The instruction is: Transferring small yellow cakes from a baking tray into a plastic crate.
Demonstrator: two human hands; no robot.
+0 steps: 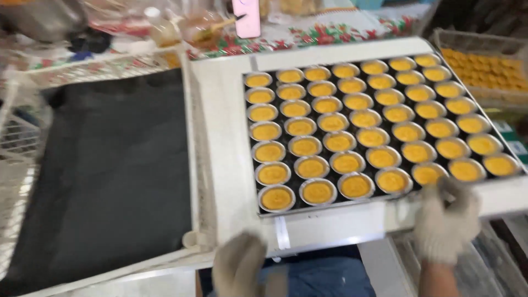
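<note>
- Two big surfaces side by side: a dark cloth-lined frame (110, 176) on the left, a white table top (223, 137) on the right.
- Dark baking tray (385, 129) sits on the white top, turned a bit askew, its near edge close to the person.
- Many small round metal cups (330, 121) fill the tray in tight rows, each holding yellow-orange batter or custard; can't tell if baked.
- A second crate of similar yellow pieces (484, 69) stands far right, well apart.
- Right hand (445, 223), in a knit work glove, closes on the tray's near right corner, fingers curled over the rim.
- Left hand (239, 267), gloved too, hangs low and clear of the tray; blurred, so can't tell whether the fingers are spread or closed.
- Doing this well, judged from here: keep the tray level so the filling stays in the cups, get the left hand on the near left edge, grip metal rim only.
- Bottles and clutter (165, 27) at the back, blurred.
</note>
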